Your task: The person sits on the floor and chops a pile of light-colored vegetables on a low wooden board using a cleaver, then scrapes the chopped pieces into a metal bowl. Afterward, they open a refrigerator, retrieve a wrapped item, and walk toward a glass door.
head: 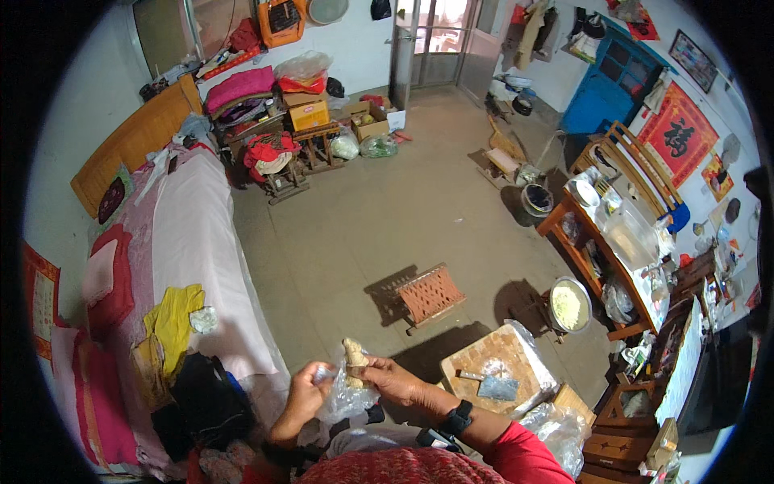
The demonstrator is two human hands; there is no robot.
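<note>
My left hand (307, 393) grips the edge of a clear plastic bag (344, 406), low in the middle of the view. Close on its right, my right hand (389, 378) holds a knobby piece of ginger root (354, 352), whose upper end stands out above the bag's mouth. The bag hangs below and around the root's lower part. To the right, a cleaver (497, 388) with a wooden handle lies on a floury wooden cutting board (468, 361).
A low woven stool (432, 294) stands ahead on the floor. Beyond the board is a metal basin (570, 305) of shredded pale food. A bed (199, 242) runs along the left, a cluttered table (595, 233) stands at the right, and plastic bags (559, 432) lie beside the board.
</note>
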